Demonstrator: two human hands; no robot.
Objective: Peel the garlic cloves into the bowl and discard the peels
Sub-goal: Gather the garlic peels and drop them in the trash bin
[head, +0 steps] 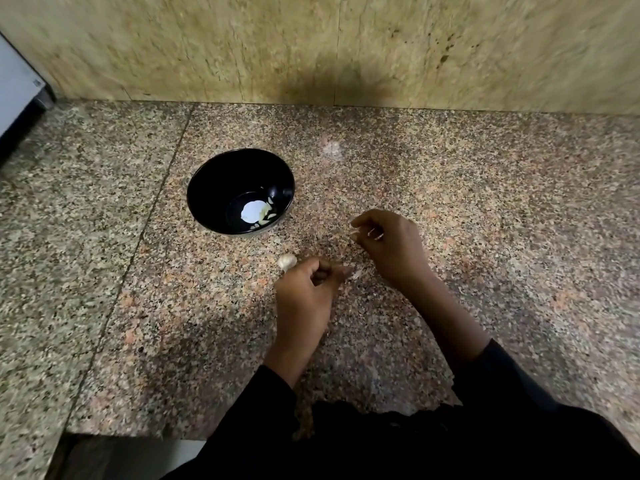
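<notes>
Head view: I see left hand (308,285) curled, contents blurred; right hand (388,242) pinching thin peel, both just right of black bowl (207,188). Garlic bulb (287,261) near bowl. Risk: peel drifting among peeled cloves (265,216) inside.

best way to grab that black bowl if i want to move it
Take the black bowl by its rim on the near-right side, thumb outside and fingers just inside. It stands upright and open on the granite counter, its sloped wall gives little hold, and the right hand is nearest. Keep it level: peeled garlic cloves lie inside.
</notes>
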